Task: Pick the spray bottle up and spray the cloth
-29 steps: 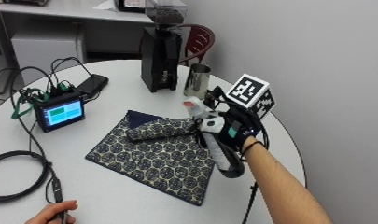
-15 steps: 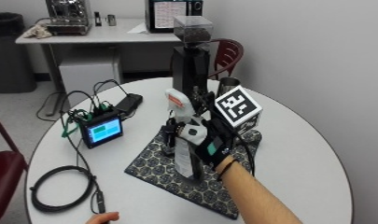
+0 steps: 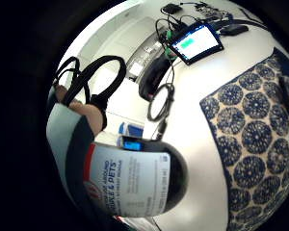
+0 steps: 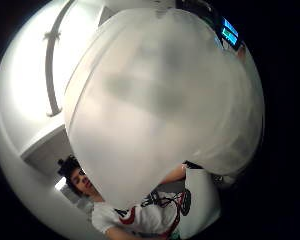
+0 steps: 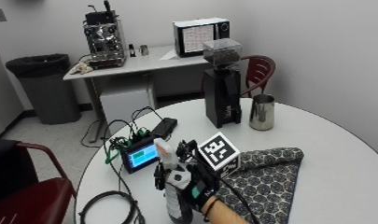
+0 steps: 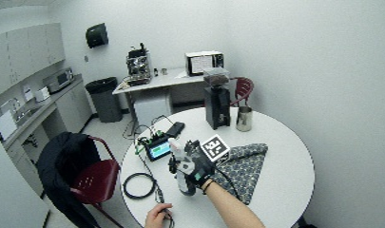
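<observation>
**Bottle lifted off the cloth, nozzle not yet aimed back at it**

A second ago the gloved right hand lay on the patterned cloth with the spray bottle low and tilted across the fabric. Now, in the outside view, the right hand point(image 5: 192, 184) is clamped around the spray bottle point(image 5: 175, 196), fingers curled round its neck, holding it upright at lower centre of the frame. The white trigger head point(image 5: 165, 154) stands at the top, just in front of the small lit screen point(image 5: 142, 157). The outside camera has itself swung between pictures, so how far the bottle travelled cannot be read from where it sits in the frame; what can be trusted is its changed posture and its place against the cloth.

The blue patterned cloth point(image 5: 266, 179) lies flat on the round white desk point(image 5: 338, 158), to the right of the hand in the picture. The bottle is now beside its near edge, not on it. In the little-finger palm view the bottle's labelled body point(image 3: 130, 180) fills the lower part, with the cloth point(image 3: 253, 144) spread off to one side.

So the pick-up looks done. What seems left is turning the nozzle toward the cloth and squeezing the trigger. Which way the nozzle faces now I cannot tell. The other, bare hand point(image 6: 155, 214) rests near a cable coil at the lower edge of the wide view.
</observation>
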A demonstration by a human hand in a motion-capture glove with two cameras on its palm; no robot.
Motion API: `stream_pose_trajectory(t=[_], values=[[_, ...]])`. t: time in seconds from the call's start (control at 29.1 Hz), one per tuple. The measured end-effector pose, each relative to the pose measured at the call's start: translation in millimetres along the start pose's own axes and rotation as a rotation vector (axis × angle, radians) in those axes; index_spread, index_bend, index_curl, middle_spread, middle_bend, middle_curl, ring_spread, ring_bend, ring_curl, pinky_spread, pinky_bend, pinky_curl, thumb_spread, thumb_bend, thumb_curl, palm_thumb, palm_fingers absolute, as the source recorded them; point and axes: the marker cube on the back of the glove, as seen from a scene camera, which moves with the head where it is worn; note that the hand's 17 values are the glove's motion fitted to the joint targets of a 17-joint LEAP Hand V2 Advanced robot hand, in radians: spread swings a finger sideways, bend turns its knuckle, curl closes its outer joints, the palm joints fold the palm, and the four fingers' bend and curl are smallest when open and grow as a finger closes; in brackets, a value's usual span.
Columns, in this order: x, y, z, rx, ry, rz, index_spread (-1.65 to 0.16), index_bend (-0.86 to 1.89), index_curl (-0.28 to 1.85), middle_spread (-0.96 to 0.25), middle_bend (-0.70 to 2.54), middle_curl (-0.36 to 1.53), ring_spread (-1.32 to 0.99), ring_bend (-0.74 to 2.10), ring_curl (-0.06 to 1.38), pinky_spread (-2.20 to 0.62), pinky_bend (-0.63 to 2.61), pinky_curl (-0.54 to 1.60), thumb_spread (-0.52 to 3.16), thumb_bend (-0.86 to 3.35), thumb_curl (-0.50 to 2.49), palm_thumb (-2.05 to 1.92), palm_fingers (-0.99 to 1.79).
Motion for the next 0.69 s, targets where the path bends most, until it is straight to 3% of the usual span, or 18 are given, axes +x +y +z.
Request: stream_pose_trajectory(t=[0.69], values=[[3, -3, 9, 0.087, 0.0, -0.114, -0.2, 0.17, 0.52, -0.09, 0.5, 0.52, -0.13, 0.63, 0.45, -0.09, 0.36, 0.38, 0.6, -0.03, 0.74, 0.9, 1.23]])
